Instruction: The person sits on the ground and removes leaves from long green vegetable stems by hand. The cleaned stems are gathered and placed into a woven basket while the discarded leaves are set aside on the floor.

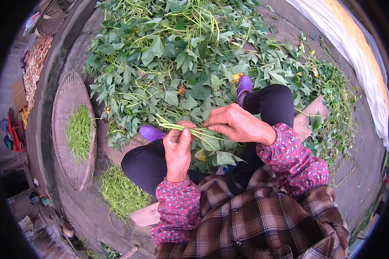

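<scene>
My left hand [179,147] grips a small bundle of green leaf stems [171,125] between thumb and fingers, over my lap. Just right of it, my right hand [235,124] pinches the same stems with thumb and fingertips. A green leaf [225,158] hangs below the hands. Beyond them a wide heap of lobed leaves on vines [168,64] covers the ground around my purple shoes. A pile of stripped green stems [121,191] lies on the ground to my left.
A shallow woven basket [63,129] at the left holds more stems [79,132]. Wooden board parts [311,116] show on both sides of me. Corn cobs [37,64] and a red chair-like object [15,132] are at the far left. White sheeting [353,48] lies at the upper right.
</scene>
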Available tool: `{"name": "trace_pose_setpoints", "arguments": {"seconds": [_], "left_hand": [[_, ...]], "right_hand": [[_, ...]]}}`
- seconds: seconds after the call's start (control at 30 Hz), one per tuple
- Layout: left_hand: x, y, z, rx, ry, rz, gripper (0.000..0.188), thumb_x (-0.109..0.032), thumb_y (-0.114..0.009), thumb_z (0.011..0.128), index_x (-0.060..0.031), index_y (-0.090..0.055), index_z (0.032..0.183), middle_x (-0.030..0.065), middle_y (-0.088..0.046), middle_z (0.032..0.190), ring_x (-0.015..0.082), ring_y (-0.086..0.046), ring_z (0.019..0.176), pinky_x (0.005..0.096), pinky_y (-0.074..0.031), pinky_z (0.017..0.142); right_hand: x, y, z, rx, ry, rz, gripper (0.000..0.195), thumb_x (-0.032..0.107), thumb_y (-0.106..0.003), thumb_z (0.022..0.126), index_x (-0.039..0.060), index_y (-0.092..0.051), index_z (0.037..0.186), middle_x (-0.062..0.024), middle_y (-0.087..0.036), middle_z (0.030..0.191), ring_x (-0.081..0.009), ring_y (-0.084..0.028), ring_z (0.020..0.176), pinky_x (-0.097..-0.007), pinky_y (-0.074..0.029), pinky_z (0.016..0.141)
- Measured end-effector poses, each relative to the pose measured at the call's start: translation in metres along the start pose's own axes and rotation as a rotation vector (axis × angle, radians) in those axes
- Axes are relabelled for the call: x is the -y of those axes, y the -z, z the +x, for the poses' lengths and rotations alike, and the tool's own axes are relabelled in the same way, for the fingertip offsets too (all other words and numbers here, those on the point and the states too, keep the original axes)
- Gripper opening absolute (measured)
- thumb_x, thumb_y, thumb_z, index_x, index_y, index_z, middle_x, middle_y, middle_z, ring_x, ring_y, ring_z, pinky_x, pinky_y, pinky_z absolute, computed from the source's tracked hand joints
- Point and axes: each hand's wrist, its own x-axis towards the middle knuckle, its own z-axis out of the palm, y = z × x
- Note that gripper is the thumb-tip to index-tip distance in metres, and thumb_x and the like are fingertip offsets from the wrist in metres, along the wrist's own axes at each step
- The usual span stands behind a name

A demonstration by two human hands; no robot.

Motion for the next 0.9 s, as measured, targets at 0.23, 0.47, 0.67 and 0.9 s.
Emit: {"name": "trace_pose_setpoints", "arguments": {"seconds": [0.23,0.47,0.67,0.9], "left_hand": [[0.008,-0.005,-0.001,-0.07,0.033,0.021,0.016,-0.012,-0.055,0.088,0.003,-0.059,0.092,0.0038,-0.056,0.085,0.0104,-0.052,0.074,0.023,-0.042,0.07],[0.011,-0.014,-0.005,-0.202,0.038,-0.104,0.018,-0.011,-0.056,0.087,0.0035,-0.06,0.098,0.0063,-0.061,0.09,0.0123,-0.057,0.081,0.0272,-0.047,0.074],[0.012,-0.012,-0.002,-0.291,0.023,0.052,0.018,-0.01,-0.056,0.087,0.0027,-0.06,0.098,0.0046,-0.059,0.08,0.0096,-0.053,0.065,0.0221,-0.043,0.056],[0.009,-0.024,-0.005,-0.355,-0.06,0.246,0.016,-0.008,-0.056,0.087,0.0046,-0.061,0.096,0.0039,-0.057,0.075,0.0079,-0.047,0.056,0.02,-0.038,0.049]], "right_hand": [[-0.001,-0.004,0.002,-0.147,-0.011,-0.186,0.008,0.002,-0.056,0.075,-0.0054,-0.058,0.077,-0.0146,-0.057,0.071,-0.0293,-0.056,0.063,-0.0354,-0.044,0.057],[-0.034,-0.004,-0.006,-0.75,-0.427,0.269,0.013,0.007,-0.056,0.081,-0.0039,-0.059,0.077,-0.0013,-0.054,0.064,-0.0048,-0.044,0.056,-0.0227,-0.037,0.049],[0.009,0.0,-0.019,-0.315,-0.013,0.185,0.008,0.003,-0.062,0.077,-0.003,-0.062,0.081,-0.0077,-0.057,0.069,-0.0162,-0.053,0.059,-0.0298,-0.041,0.053],[0.015,-0.027,-0.018,-0.244,-0.105,-0.092,0.017,0.0,-0.06,0.074,-0.0022,-0.063,0.091,-0.013,-0.055,0.068,-0.0265,-0.055,0.061,-0.0328,-0.043,0.054]]}}
